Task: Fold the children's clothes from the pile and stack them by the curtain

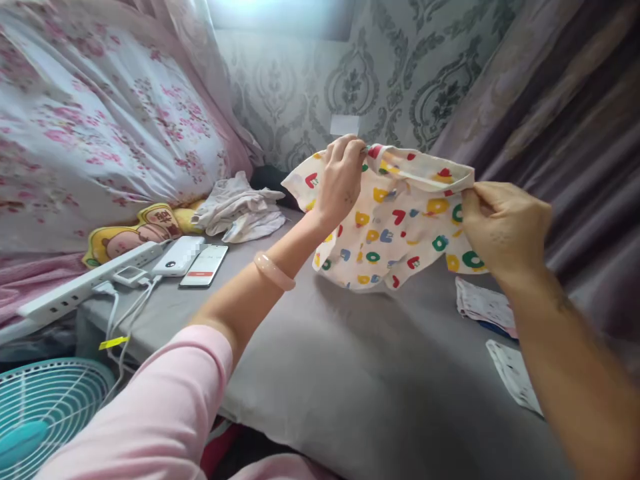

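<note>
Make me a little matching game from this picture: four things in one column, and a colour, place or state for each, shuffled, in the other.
Things
1. Printed shirt
2. Bangle
3. Fan
4. White cloth

Descriptions
A. Crumpled in a heap
B. Teal, at the lower left of the picture
C. Held up between the left hand and the right hand
D. Around the left forearm

Right pairs: 1-C, 2-D, 3-B, 4-A
</note>
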`<state>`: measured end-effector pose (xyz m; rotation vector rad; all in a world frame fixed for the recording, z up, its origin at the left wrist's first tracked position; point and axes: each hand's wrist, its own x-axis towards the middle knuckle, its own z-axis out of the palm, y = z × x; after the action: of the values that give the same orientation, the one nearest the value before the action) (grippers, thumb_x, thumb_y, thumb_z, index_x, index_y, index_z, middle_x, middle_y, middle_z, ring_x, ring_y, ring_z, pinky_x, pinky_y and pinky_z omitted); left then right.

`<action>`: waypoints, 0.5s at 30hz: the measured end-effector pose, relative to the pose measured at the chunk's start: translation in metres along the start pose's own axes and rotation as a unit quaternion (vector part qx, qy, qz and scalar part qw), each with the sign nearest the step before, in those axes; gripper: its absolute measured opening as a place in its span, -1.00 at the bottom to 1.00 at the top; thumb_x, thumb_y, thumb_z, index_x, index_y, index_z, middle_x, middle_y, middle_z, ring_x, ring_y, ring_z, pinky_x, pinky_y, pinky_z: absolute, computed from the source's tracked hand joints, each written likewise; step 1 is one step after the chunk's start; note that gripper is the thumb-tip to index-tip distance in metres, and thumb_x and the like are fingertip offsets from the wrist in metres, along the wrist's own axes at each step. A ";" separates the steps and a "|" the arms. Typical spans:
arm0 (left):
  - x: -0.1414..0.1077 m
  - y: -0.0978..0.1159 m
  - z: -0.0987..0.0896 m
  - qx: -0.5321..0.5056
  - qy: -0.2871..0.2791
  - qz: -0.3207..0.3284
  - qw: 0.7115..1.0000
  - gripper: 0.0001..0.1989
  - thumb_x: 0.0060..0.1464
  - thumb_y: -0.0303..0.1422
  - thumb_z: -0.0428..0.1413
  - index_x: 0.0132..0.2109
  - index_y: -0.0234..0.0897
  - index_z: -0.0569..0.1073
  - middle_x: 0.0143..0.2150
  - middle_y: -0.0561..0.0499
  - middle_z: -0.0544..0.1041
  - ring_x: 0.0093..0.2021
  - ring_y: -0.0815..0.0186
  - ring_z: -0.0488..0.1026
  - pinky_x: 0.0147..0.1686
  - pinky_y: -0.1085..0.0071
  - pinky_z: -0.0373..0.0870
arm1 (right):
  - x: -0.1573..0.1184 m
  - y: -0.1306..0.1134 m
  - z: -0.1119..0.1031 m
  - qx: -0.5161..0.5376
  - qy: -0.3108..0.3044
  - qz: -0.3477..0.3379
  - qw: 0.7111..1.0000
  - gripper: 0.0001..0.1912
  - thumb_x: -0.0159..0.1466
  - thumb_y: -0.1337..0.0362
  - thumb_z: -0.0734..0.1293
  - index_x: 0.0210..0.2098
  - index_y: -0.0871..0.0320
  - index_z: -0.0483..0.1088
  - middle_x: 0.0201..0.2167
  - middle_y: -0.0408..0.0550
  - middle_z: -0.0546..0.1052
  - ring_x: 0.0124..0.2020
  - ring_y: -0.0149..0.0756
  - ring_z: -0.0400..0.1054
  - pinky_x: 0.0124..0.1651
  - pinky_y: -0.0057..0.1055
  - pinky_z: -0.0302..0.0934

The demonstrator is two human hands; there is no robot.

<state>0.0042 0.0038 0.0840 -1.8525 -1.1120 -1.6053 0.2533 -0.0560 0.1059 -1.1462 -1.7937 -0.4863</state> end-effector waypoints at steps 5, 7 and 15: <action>0.000 0.013 -0.039 -0.087 0.019 -0.009 0.996 -0.81 0.34 -0.32 -0.09 -0.10 -0.15 0.41 -0.11 -0.04 0.50 0.00 0.26 0.40 0.07 0.24 0.29 | 0.000 -0.005 -0.027 0.145 -0.083 0.166 0.972 -0.85 0.17 0.18 0.39 -0.30 0.03 0.60 -0.44 0.00 0.61 -0.44 -0.15 0.51 -0.39 -0.23 0.38; 0.006 0.011 -0.054 -0.184 -0.005 -0.039 0.982 -0.87 0.26 -0.32 0.02 -0.18 -0.17 0.46 -0.22 0.00 0.51 -0.16 0.28 0.45 -0.11 0.31 0.37 | 0.007 -0.002 -0.033 0.218 -0.138 0.206 0.944 -0.89 0.14 0.20 0.42 -0.37 0.05 0.59 -0.49 -0.05 0.60 -0.53 -0.25 0.48 -0.44 -0.28 0.38; 0.030 0.000 -0.037 -0.046 -0.035 -0.069 0.996 -0.81 0.14 -0.34 0.08 -0.24 -0.31 0.57 -0.33 0.04 0.53 -0.27 0.34 0.40 -0.05 0.28 0.36 | 0.022 -0.004 0.008 0.072 -0.019 0.100 0.992 -0.76 0.29 0.22 0.30 -0.47 0.15 0.46 -0.57 -0.03 0.49 -0.34 -0.22 0.44 -0.32 -0.36 0.29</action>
<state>-0.0184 -0.0162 0.1211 -1.9418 -1.2401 -1.7059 0.2430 -0.0413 0.1207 -1.2252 -1.6950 -0.2151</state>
